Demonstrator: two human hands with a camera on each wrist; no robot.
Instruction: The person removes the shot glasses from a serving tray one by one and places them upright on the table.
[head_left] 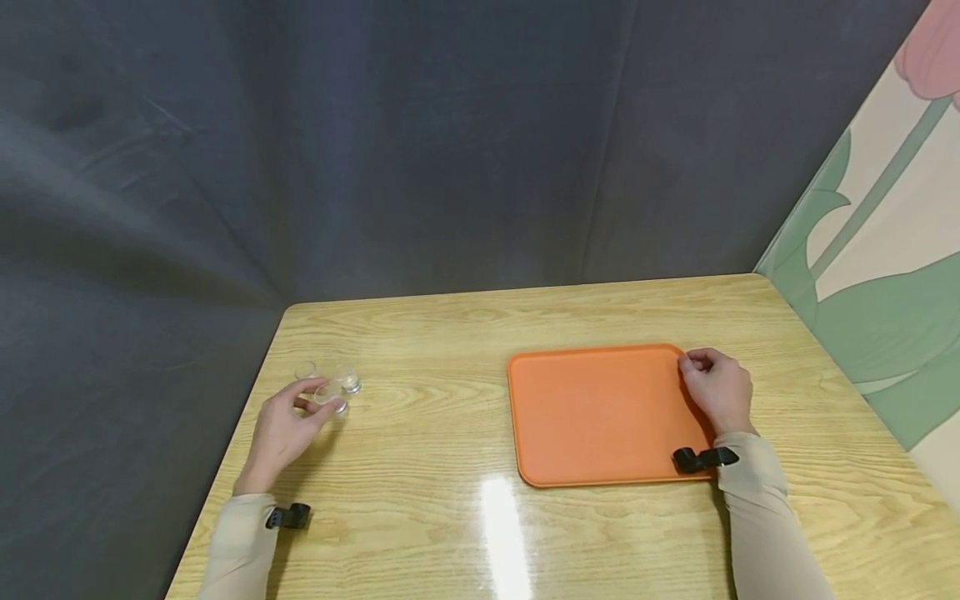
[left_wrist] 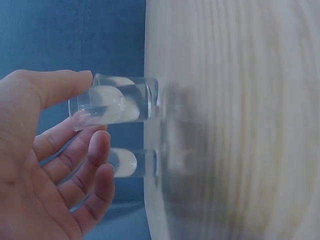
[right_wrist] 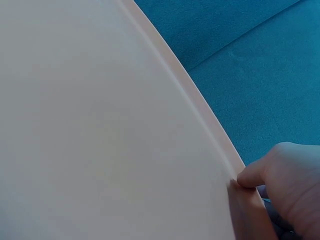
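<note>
My left hand [head_left: 285, 423] is at the left of the table, with thumb and index finger on either side of the upper part of a clear drinking glass [left_wrist: 107, 107]. Whether its base touches the table cannot be told. Close by stand more clear glasses: one [head_left: 350, 382] just to the right and another [head_left: 305, 370] behind the fingers. In the left wrist view, a glass [left_wrist: 131, 163] shows past the fingertips. At the right, my right hand [head_left: 722, 390] pinches the rim of an orange tray [head_left: 600, 417] near its far right corner, thumb on top. Its other fingers are mostly hidden.
The wooden table [head_left: 420, 450] has a bright light reflection near its front. Behind it and to the left hangs a dark curtain [head_left: 450, 150]. A wall with a painted flower [head_left: 900, 192] borders the right side.
</note>
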